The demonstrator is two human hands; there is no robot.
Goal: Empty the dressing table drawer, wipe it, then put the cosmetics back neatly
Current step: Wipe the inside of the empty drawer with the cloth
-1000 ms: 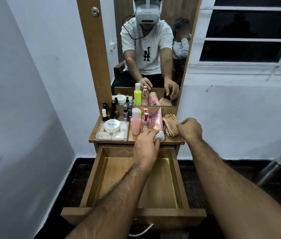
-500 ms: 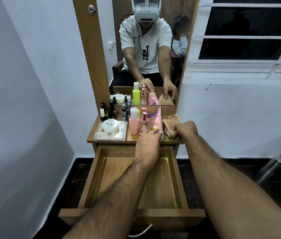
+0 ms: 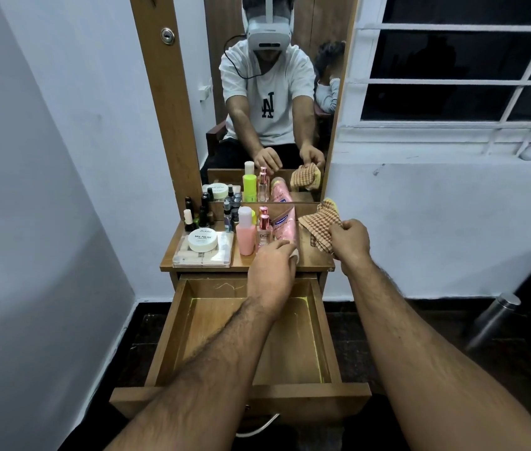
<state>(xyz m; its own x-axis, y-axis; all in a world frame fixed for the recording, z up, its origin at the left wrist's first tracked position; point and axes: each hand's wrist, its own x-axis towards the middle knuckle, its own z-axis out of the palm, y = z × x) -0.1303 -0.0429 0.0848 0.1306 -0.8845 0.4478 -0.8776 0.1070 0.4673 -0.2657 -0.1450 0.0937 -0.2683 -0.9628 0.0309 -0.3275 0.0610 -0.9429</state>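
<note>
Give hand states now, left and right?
Left hand: curled round the white cap of the pink tube on the tabletop.
Right hand: gripping the checked cloth, lifted.

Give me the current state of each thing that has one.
drawer: pulled open, empty
cloth: lifted off the tabletop, gripped by the right hand
tube: leaning against the back, left hand at its cap
pink bottle: upright, capped
nail polish jar: closed, on a clear box
</note>
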